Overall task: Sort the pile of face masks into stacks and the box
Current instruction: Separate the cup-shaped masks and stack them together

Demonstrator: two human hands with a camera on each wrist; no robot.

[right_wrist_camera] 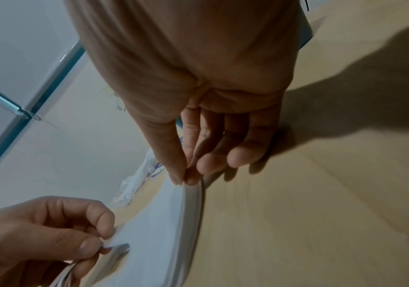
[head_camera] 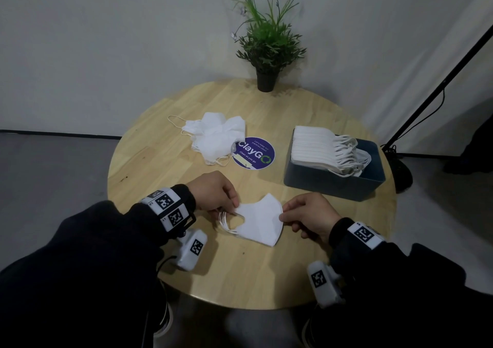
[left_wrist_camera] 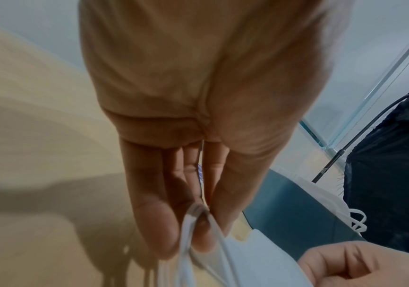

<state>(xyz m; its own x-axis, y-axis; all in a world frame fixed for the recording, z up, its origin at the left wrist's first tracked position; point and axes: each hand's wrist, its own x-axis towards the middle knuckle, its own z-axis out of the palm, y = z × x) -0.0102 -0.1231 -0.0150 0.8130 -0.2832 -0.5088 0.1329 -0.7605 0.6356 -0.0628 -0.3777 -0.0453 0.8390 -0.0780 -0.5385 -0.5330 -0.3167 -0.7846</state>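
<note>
Both grips are pinched on the small mask stack (head_camera: pixel 257 218) at 6 o'clock on the worktop (head_camera: pixel 293 273): left hand (head_camera: pixel 213 193) at the ear-loop end, right hand (head_camera: pixel 309 215) on the opposite edge. Loose pinches could let layers fan out or loops snag.

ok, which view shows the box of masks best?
Head view: the whole blue box shows at the table's right, with folded masks stacked inside, ear loops trailing. Left wrist shows only part of a blue wall and some loops. Right wrist barely shows it, behind the right hand.
</note>
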